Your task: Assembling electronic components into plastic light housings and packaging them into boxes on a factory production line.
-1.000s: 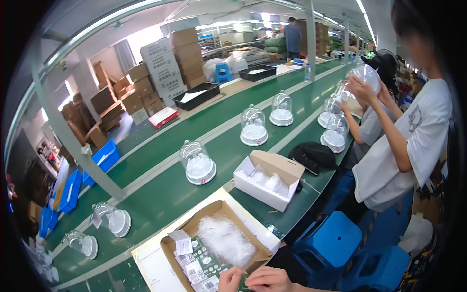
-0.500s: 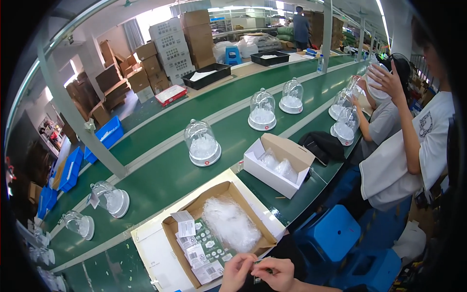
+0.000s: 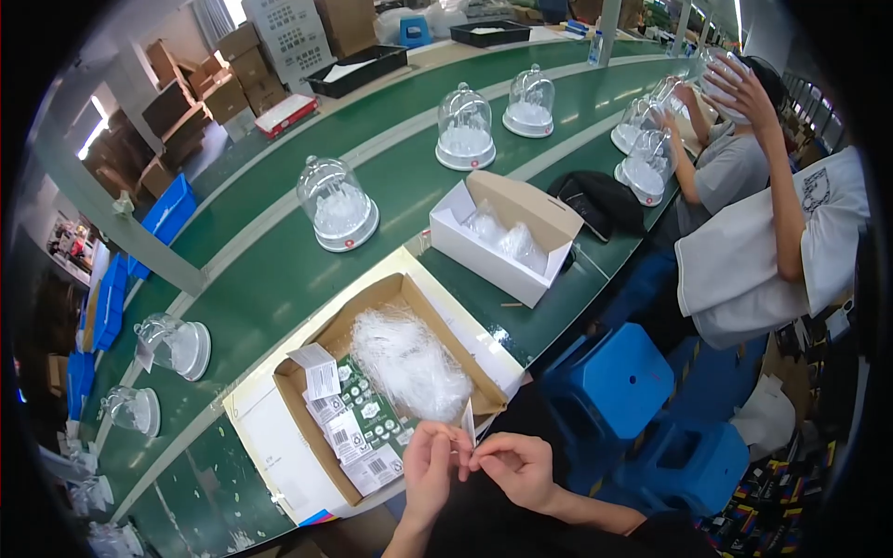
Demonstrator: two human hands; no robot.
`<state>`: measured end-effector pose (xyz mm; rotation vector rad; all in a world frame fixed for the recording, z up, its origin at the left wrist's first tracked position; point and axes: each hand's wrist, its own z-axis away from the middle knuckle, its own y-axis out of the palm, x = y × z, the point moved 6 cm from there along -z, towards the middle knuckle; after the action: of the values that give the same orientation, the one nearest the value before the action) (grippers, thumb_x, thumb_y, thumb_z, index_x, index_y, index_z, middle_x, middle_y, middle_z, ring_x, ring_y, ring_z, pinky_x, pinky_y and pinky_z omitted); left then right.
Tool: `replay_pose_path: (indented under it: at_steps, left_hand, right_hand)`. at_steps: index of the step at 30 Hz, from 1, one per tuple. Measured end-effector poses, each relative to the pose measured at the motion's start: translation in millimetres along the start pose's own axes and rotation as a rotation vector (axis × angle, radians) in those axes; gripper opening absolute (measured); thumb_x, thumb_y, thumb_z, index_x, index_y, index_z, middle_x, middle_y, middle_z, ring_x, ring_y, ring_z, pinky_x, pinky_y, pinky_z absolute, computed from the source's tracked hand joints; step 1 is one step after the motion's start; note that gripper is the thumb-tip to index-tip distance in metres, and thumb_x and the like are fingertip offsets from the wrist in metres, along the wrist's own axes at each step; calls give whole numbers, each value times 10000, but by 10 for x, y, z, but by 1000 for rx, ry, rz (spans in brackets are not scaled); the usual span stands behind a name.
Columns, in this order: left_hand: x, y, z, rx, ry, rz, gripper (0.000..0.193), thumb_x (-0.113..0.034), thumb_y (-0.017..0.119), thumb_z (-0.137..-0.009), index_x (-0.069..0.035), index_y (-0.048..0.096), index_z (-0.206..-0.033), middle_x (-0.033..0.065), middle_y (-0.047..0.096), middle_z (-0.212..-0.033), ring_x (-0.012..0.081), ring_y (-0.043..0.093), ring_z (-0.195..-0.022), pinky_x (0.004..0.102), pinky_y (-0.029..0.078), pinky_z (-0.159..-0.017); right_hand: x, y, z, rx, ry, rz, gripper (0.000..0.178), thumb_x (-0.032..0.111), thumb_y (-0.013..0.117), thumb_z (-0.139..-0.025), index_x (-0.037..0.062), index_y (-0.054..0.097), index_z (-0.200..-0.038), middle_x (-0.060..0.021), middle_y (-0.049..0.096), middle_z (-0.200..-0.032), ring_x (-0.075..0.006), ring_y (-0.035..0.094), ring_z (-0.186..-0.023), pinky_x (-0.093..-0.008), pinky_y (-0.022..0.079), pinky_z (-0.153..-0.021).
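Nearest, the left hand (image 3: 433, 465) pinches a thin pale slip (image 3: 470, 419), mostly hidden by fingers; the right hand (image 3: 518, 471) meets it, fingertips closed, their hold too small to make out. Just beyond lies an open brown carton (image 3: 439, 331). Farther right, a co-worker's sleeve (image 3: 837, 251) nears the dark rim; far-left domes (image 3: 79, 488) blur into it.

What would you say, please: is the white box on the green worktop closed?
No, the white box is open, flap raised, clear bundles showing.
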<state>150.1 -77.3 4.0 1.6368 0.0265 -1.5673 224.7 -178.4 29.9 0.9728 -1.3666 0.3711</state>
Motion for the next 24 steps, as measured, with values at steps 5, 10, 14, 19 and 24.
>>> replay_pose_path:
  at_steps: [5, 10, 14, 19, 24]
  left_hand:
    - [29, 48, -12, -8, -48, 64, 139, -165, 418, -1007, -33, 450, -983, 103, 550, -872, 101, 493, -611, 209, 426, -469]
    - [77, 35, -40, 33, -102, 115, 143, -173, 418, -1008, -37, 454, -982, 96, 548, -889, 99, 488, -614, 207, 416, -460]
    - [70, -4, -41, 3, -136, 119, 147, -180, 421, -1008, -43, 459, -970, 85, 544, -905, 93, 477, -608, 200, 402, -453]
    - [71, -106, -30, -23, -135, 109, 152, -194, 427, -1007, -51, 461, -966, 70, 534, -892, 88, 466, -611, 194, 388, -445]
    - [104, -229, -73, 11, -176, 252, 149, -196, 431, -1006, -52, 469, -997, 74, 530, -915, 92, 484, -651, 203, 406, -483]
  right_hand:
    - [36, -23, -29, -3, 14, -85, 123, -102, 543, -843, -77, 602, -948, -128, 620, -884, -172, 626, -829, -265, 510, -753]
    - [-237, -146, -39, -12, 142, -302, 92, -60, 502, -864, -25, 537, -941, -98, 592, -820, -146, 584, -723, -261, 488, -686]
    - [-325, -131, -187, -21, 358, -329, 61, -9, 526, -892, 4, 506, -949, -74, 588, -815, -116, 563, -696, -223, 459, -654]
    - [-446, -131, -240, 27, 309, -136, 98, -4, 583, -876, 0, 545, -966, -62, 604, -855, -114, 595, -763, -219, 482, -697]
    - [-307, -124, -320, 27, 29, 221, 178, 7, 647, -832, -8, 600, -1003, -64, 622, -872, -139, 621, -826, -244, 504, -722]
